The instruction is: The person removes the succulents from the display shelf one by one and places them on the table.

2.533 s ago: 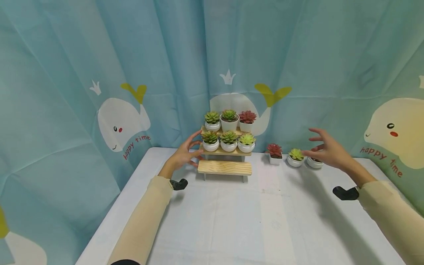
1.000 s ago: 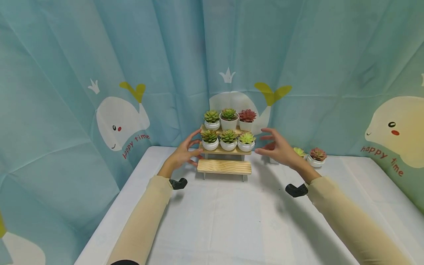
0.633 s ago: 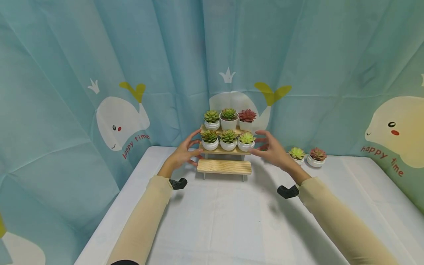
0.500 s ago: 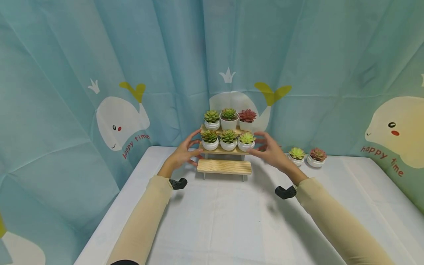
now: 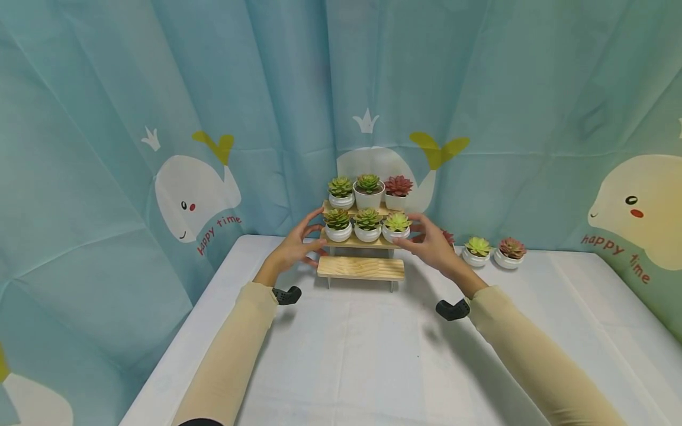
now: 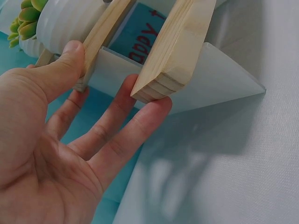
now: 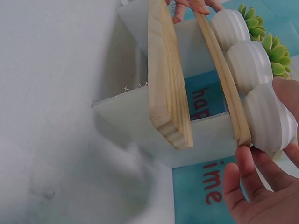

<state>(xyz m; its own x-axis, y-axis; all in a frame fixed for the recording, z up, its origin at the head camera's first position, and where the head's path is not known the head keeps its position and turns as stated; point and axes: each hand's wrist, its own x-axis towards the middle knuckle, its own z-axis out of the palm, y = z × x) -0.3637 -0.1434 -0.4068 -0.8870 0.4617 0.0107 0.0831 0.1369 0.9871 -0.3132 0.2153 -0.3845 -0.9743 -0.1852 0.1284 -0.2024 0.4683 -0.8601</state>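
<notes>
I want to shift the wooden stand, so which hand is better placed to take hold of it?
Left, probably. The left hand already touches the wooden stand; the right hand looks just short.

Whale-print curtain [image 5: 160, 118] behind white table [image 5: 373, 367]

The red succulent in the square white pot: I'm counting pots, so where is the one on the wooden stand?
In the head view, the red succulent in the square white pot stands at the right end of the three-tier wooden stand's top shelf, beside a green succulent in a taller white pot.
</notes>
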